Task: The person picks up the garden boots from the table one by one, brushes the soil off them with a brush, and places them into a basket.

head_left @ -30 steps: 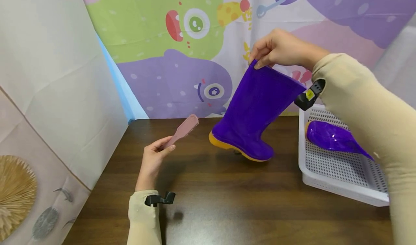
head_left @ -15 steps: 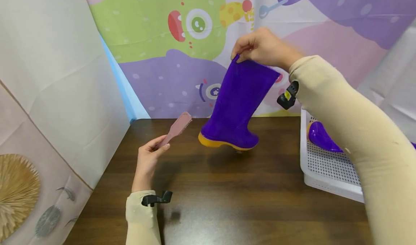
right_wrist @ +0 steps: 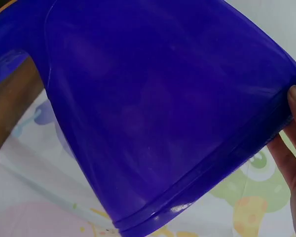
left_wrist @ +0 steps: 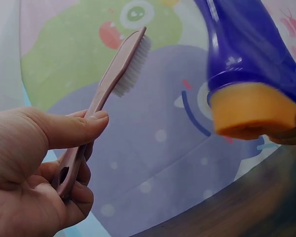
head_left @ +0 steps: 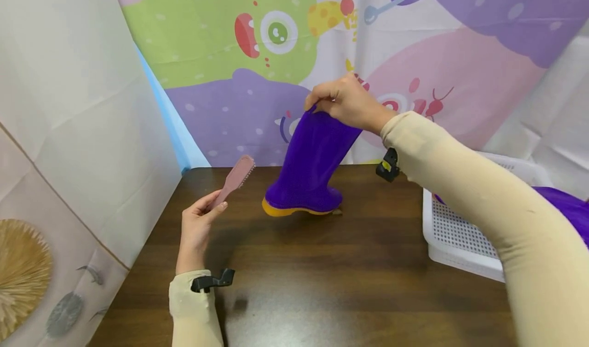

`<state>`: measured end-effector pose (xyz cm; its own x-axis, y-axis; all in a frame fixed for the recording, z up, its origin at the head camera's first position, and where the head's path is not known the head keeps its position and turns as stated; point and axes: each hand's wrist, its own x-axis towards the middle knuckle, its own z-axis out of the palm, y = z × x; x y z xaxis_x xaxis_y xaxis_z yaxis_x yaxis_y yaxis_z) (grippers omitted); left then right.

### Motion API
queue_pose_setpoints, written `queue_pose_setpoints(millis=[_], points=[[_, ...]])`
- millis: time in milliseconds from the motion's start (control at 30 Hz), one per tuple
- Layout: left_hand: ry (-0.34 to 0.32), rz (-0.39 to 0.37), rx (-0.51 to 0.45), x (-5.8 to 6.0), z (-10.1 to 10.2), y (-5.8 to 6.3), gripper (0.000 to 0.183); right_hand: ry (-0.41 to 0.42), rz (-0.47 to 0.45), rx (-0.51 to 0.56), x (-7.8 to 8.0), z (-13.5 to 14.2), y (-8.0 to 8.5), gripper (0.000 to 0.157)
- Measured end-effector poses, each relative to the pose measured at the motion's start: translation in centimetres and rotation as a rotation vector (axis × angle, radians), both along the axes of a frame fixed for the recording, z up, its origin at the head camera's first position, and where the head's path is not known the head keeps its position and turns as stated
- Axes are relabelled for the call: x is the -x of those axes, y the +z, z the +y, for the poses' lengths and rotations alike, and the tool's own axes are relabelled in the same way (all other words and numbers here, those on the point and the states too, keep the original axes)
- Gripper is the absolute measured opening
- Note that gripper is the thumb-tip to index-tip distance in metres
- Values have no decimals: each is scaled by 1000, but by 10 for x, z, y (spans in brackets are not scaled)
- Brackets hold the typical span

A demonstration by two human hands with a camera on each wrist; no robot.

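Observation:
In the head view, my right hand (head_left: 342,101) pinches the top rim of a purple rain boot (head_left: 308,168) with a yellow sole. The boot hangs upright, slightly tilted; whether its sole touches the table cannot be told. To its left, my left hand (head_left: 198,227) holds a pink brush (head_left: 239,172) by the handle, head up. White bristles (left_wrist: 133,69) face the boot in the left wrist view, with a gap between them. The right wrist view shows the boot's shaft (right_wrist: 153,108) close up, thumb and fingers on its rim.
A white perforated basket (head_left: 430,234) stands at the right of the brown wooden table (head_left: 345,285). Another purple boot (head_left: 563,201) lies in it, partly hidden by my right sleeve. A small brown bit (head_left: 337,212) sits by the held boot's toe. A printed cloth (head_left: 221,35) hangs behind.
My right hand has carried the boot left, and lowered its top over the last half second. My left hand has shifted slightly left with the brush.

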<state>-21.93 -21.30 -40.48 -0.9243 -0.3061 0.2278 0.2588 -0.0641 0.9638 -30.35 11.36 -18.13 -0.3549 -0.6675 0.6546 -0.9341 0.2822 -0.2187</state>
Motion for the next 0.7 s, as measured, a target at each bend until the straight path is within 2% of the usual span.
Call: queue_pose_setpoints(millis=[100,267,600,700], points=[[3,-5,4,0,1,2,34,35,2,14,-7,1,-3,26],[10,-25,18,-2,2,2,34,72,-7,-24,-22,7,-5,26],[-4,-40,50,-2,5,1,35,155,-18,-24,-47,29,-11,26],[-8,-38,52,-2,6,1,36,156,-55,-26,-55,40,-15,30]])
